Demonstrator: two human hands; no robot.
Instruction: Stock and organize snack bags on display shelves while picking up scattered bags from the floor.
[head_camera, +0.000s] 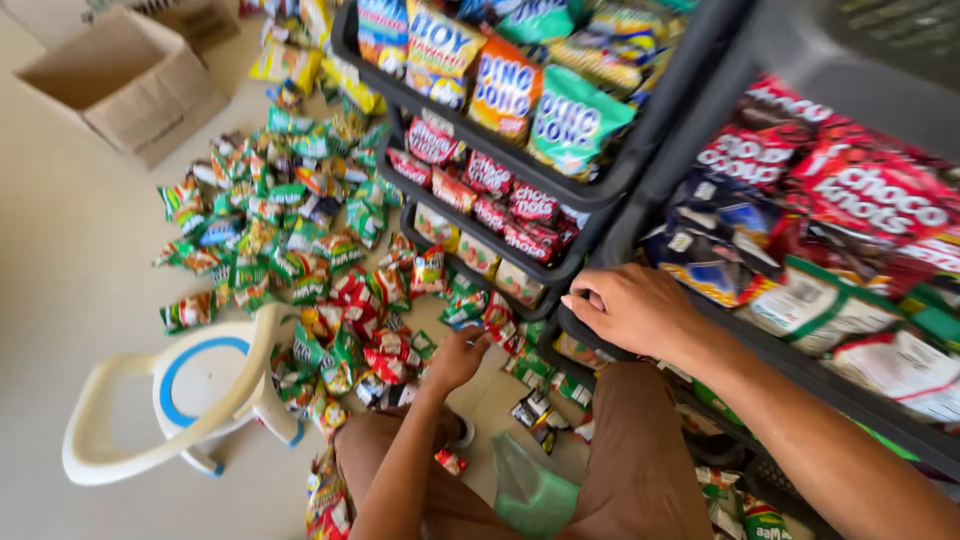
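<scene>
Beige tiled floor (60, 250) underfoot, seen from the head view, strewn with a wide heap of small red and green foil snack packets (300, 250) spreading from the upper middle down toward the knees. Upper left, an open brown cardboard box (125, 80) lying empty-mouthed, well apart from the hands. Lower left, a small white plastic chair with a blue ring on its seat (190, 390), tipped at the edge of the heap. Right side filled by a dark grey plastic tiered rack (640, 150), its trays packed with orange, green and red snack bags (540, 100) above and larger red and dark blue bags (820, 190) nearer the camera. Left hand (455, 358) reaching down to the floor pile, fingers curled and pinched on a small red and white snack packet (497, 322) just beside the rack's lowest tray. Right hand (630, 305) resting on the front rim of a rack tray, fingers bent over the edge, holding no packet. Brown trouser legs (630, 450) below, with a pale green plastic bag (530, 495) between them.
</scene>
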